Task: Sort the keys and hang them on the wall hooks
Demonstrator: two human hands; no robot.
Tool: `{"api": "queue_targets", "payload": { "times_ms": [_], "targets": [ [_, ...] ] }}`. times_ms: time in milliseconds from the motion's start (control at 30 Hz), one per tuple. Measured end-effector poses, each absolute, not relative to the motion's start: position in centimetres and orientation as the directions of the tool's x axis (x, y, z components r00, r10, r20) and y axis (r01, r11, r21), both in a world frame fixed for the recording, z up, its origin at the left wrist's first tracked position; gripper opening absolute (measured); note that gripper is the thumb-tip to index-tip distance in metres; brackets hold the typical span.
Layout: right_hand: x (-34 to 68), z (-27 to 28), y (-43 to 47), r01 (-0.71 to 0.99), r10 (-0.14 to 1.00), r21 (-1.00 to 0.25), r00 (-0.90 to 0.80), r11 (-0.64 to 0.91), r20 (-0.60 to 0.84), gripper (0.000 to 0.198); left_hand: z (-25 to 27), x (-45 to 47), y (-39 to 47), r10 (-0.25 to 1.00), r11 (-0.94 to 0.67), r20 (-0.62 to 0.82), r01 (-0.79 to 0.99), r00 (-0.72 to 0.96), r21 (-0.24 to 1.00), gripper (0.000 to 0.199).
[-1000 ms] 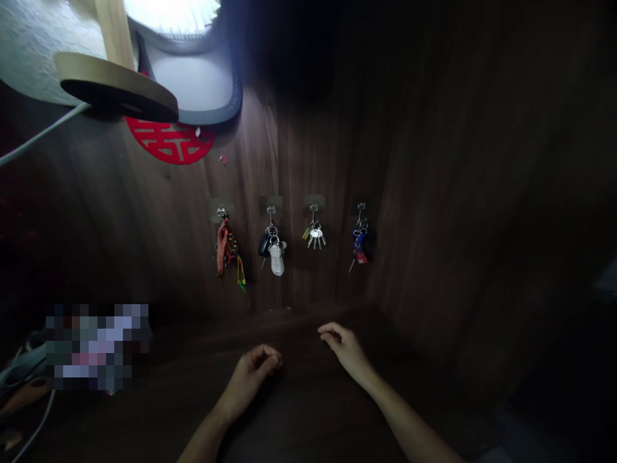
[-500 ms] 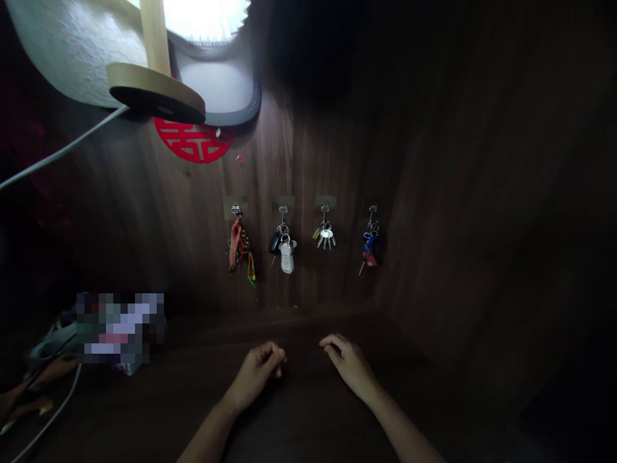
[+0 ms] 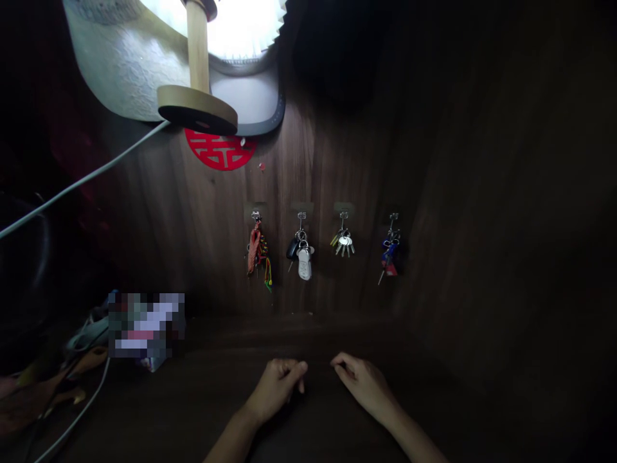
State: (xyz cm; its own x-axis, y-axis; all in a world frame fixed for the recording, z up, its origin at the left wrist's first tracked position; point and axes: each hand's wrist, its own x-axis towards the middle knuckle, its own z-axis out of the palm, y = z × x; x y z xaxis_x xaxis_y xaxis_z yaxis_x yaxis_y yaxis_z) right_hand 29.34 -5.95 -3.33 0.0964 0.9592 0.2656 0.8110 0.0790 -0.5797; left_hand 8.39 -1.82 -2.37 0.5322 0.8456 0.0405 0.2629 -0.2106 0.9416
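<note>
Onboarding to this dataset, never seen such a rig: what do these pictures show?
There's no machine, just a person's bare hands. Every picture comes from one head-worn camera looking forward and down. The left hand and right hand are loosely curled, apart, in front of the wall; nothing visible is held. On the dark surface, at picture left, lie a pixelated item and a pale cable. Four key bunches hang from wall hooks, below a lit lamp.
</note>
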Motion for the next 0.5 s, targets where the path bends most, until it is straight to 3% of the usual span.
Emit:
{"api": "queue_targets", "payload": {
  "times_ms": [133,233,400,500],
  "targets": [
    [28.8,-3.2,-6.1,0.766,0.965,-0.64,0.123,0.055,0.231,0.019,-2.6,8.6,-1.6,0.839,-0.223,0.045,0.266,0.542,0.938,0.066],
    [27.7,-3.5,-6.0,0.621,0.98,-0.775,0.057,0.115,0.191,0.02,-2.5,8.8,-1.3,0.833,-0.197,0.018,0.265,0.554,0.944,0.067],
    [24.2,-2.0,-5.8,0.225,0.999,-0.974,0.036,0.006,0.015,0.029,0.6,7.3,-2.3,0.745,-0.118,-0.004,0.138,0.667,0.983,0.055],
    [21.9,0.8,-6.6,-0.181,0.995,-0.979,0.047,0.09,0.083,0.027,3.4,3.8,-3.5,0.715,-0.031,0.042,-0.028,0.698,0.999,0.039]
  ]
}}
